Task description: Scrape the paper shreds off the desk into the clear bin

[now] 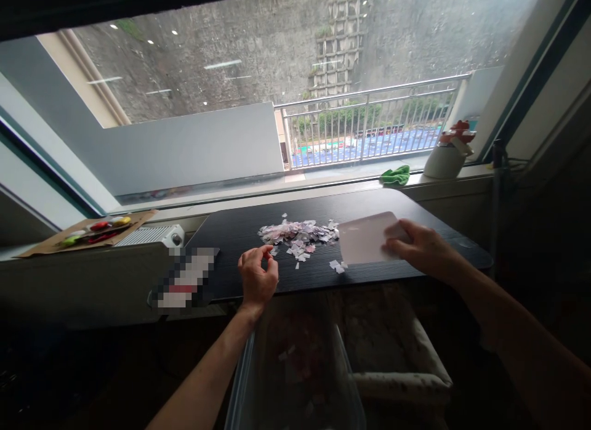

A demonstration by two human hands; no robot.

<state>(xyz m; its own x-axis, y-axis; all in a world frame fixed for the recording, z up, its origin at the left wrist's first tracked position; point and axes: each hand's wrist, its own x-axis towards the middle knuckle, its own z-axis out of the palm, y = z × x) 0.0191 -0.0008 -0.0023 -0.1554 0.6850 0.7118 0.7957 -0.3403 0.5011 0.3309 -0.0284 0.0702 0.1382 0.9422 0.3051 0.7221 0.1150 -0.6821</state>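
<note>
My right hand (418,245) grips the right end of a flat, pale, roughly rectangular card (362,238) with rounded corners, held above the dark tabletop (235,233). Its fingers are slightly blurred. To the left of the card lies a loose pile of small white and pinkish paper scraps (300,231), with a few stray bits in front of it. My left hand (258,273) is at the table's near edge, just left of the pile. Its fingers are loosely curled, the thumb and index finger stand apart, and nothing shows between them.
Below the near edge stands a clear plastic bin (341,344) with some scraps inside, beside a light-rimmed container (401,381). A blurred-out object (187,279) lies at the table's left end. A green cloth (396,175) and a pale jug (444,160) sit on the windowsill.
</note>
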